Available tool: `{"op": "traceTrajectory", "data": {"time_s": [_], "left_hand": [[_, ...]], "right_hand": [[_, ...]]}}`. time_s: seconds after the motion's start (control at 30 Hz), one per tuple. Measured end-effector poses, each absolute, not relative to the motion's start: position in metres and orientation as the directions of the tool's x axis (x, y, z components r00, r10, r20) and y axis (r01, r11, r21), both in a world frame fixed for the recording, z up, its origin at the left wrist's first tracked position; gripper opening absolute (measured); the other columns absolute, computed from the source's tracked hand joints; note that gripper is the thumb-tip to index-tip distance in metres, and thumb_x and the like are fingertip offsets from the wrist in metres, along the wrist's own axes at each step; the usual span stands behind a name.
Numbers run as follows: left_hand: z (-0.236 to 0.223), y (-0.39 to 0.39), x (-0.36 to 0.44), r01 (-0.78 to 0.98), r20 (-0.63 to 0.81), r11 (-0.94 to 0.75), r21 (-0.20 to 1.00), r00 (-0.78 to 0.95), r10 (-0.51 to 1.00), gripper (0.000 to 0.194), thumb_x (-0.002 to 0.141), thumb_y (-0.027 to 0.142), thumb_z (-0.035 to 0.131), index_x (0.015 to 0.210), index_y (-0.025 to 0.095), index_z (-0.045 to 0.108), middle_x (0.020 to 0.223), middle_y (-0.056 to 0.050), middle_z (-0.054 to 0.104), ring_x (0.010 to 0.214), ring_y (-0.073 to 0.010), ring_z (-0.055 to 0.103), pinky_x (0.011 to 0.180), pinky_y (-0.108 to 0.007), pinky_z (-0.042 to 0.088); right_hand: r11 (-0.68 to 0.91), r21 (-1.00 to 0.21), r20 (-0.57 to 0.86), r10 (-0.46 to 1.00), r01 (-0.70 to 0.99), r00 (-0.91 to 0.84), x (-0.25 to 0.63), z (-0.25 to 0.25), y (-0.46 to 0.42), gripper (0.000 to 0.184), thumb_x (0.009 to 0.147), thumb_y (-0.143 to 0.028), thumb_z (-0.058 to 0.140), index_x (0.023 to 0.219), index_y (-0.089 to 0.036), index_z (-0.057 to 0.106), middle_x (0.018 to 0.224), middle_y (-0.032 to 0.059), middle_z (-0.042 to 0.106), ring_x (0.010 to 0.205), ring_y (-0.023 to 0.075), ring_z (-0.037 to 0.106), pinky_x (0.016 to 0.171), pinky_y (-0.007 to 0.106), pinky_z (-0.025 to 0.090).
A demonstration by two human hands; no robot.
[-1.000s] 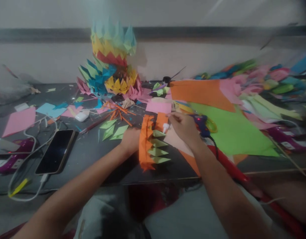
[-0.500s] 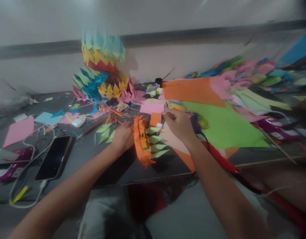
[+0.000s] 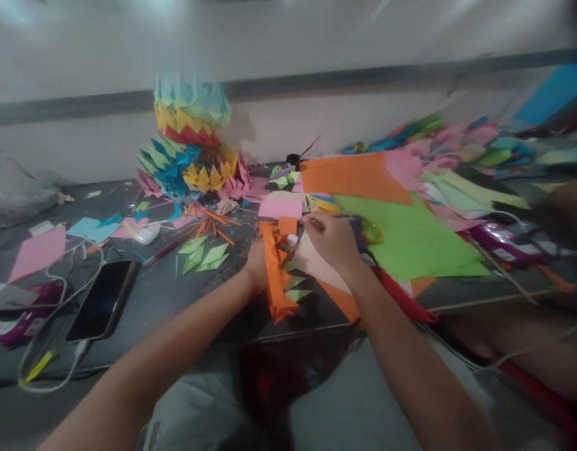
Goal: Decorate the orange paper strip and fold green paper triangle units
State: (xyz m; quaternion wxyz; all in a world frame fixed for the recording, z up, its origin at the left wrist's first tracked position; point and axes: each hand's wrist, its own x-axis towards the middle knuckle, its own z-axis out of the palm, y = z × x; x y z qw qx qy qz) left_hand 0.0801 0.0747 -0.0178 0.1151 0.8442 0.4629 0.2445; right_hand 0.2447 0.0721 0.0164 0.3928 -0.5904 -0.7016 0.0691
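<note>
Turned nearly edge-on now, the orange folded-paper ring shows its band to the camera, and fewer of its pale green folded points are in sight. The left hand has come in tighter behind it and is clamped on the near-upright ring at the front of the black table. That grip is the first worry: squeeze too hard and the thin band could crease, or a loosely seated point could work free.

Just to the right, the right hand hangs with its fingers curled; whether the tips meet on anything, I cannot tell. Between hand and ring sits a small white piece, too blurred to identify, and it could be knocked aside if the ring swings across. An orange paper square and a pink paper sheet lie right behind, close enough for a trailing finger to drag.

Farther out, three loose green folded pieces lie on the left, just beyond the left wrist, where a sweep of the forearm could scatter or flatten them. Over on the right spreads a bright green sheet, with a yellow coil near its edge; a snag there might shift the paper. At the back, the stacked folded-paper rings look top-heavy, so a jolt to the table could tip them.
</note>
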Motion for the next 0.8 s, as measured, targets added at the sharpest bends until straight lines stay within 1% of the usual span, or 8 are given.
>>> {"op": "traceTrajectory", "data": {"time_s": [0.2, 0.33, 0.43, 0.53, 0.6, 0.7, 0.73, 0.8], "left_hand": [[-0.011, 0.066, 0.061, 0.829, 0.278, -0.515, 0.218, 0.453, 0.847, 0.024, 0.084, 0.029, 0.052, 0.099, 0.016, 0.065, 0.108, -0.014, 0.063, 0.106, -0.0308, 0.051, 0.098, -0.048, 0.028], [-0.008, 0.061, 0.029, 0.879, 0.272, -0.451, 0.158, 0.4, 0.875, 0.021, 0.084, 0.025, 0.05, 0.094, 0.018, 0.066, 0.113, -0.012, 0.062, 0.109, -0.0287, 0.05, 0.099, -0.046, 0.027], [-0.002, 0.061, 0.001, 0.911, 0.267, -0.374, 0.171, 0.323, 0.908, 0.025, 0.077, 0.01, 0.047, 0.091, 0.017, 0.067, 0.116, -0.011, 0.061, 0.11, -0.0269, 0.051, 0.097, -0.043, 0.031], [0.004, 0.067, -0.018, 0.914, 0.228, -0.277, 0.296, 0.214, 0.95, 0.034, 0.074, 0.007, 0.045, 0.099, 0.019, 0.065, 0.119, -0.007, 0.06, 0.108, -0.0233, 0.054, 0.09, -0.034, 0.039], [0.008, 0.072, -0.023, 0.902, 0.194, -0.209, 0.379, 0.143, 0.971, 0.028, 0.082, 0.019, 0.042, 0.096, 0.018, 0.066, 0.105, -0.007, 0.066, 0.096, -0.022, 0.06, 0.08, -0.03, 0.043], [0.012, 0.079, -0.019, 0.8, 0.08, -0.128, 0.586, 0.099, 0.992, 0.048, 0.09, 0.045, 0.03, 0.087, 0.016, 0.068, 0.082, -0.006, 0.069, 0.077, -0.0209, 0.063, 0.068, -0.027, 0.045], [0.012, 0.081, -0.016, 0.741, 0.02, -0.106, 0.663, 0.124, 0.992, 0.051, 0.088, 0.051, 0.032, 0.087, 0.015, 0.068, 0.081, -0.005, 0.069, 0.075, -0.0205, 0.063, 0.067, -0.026, 0.045], [0.013, 0.083, -0.01, 0.622, -0.095, -0.062, 0.781, 0.216, 0.972, 0.048, 0.077, 0.056, 0.051, 0.093, 0.013, 0.066, 0.082, -0.004, 0.068, 0.074, -0.0205, 0.061, 0.065, -0.026, 0.044]], "right_hand": [[0.267, -0.548, 0.461, 0.887, 0.793, 0.021, 0.249, 0.02, 0.066, 0.023, 0.079, -0.028, 0.049, 0.081, -0.018, 0.069, 0.06, 0.0039, 0.065, 0.058, 0.0178, 0.058, 0.054, 0.025, 0.034], [0.28, -0.554, 0.457, 0.89, 0.784, 0.005, 0.25, 0.02, 0.065, 0.026, 0.082, -0.031, 0.047, 0.082, -0.019, 0.069, 0.064, 0.0042, 0.066, 0.059, 0.018, 0.058, 0.056, 0.025, 0.035], [0.294, -0.569, 0.441, 0.897, 0.768, -0.016, 0.246, 0.021, 0.065, 0.026, 0.082, -0.03, 0.045, 0.083, -0.019, 0.069, 0.069, 0.0045, 0.068, 0.062, 0.018, 0.059, 0.057, 0.025, 0.036], [0.285, -0.548, 0.391, 0.918, 0.787, -0.061, 0.238, 0.023, 0.066, 0.024, 0.081, -0.03, 0.045, 0.081, -0.02, 0.067, 0.063, 0.0023, 0.065, 0.058, 0.0167, 0.056, 0.054, 0.024, 0.033], [0.28, -0.517, 0.353, 0.931, 0.809, -0.097, 0.231, 0.025, 0.067, 0.024, 0.081, -0.03, 0.045, 0.074, -0.02, 0.066, 0.057, 0.0008, 0.06, 0.053, 0.0152, 0.052, 0.051, 0.023, 0.03], [0.28, -0.474, 0.316, 0.939, 0.835, -0.136, 0.221, 0.026, 0.071, 0.027, 0.082, -0.032, 0.044, 0.063, -0.02, 0.061, 0.05, -0.001, 0.053, 0.047, 0.013, 0.044, 0.048, 0.023, 0.026], [0.281, -0.469, 0.307, 0.941, 0.837, -0.143, 0.219, 0.026, 0.072, 0.028, 0.082, -0.032, 0.044, 0.062, -0.02, 0.059, 0.049, -0.0013, 0.051, 0.046, 0.0126, 0.042, 0.048, 0.023, 0.025], [0.288, -0.469, 0.289, 0.943, 0.835, -0.163, 0.215, 0.025, 0.075, 0.03, 0.083, -0.033, 0.043, 0.06, -0.02, 0.058, 0.05, -0.0014, 0.051, 0.047, 0.0123, 0.041, 0.049, 0.023, 0.025]]}}
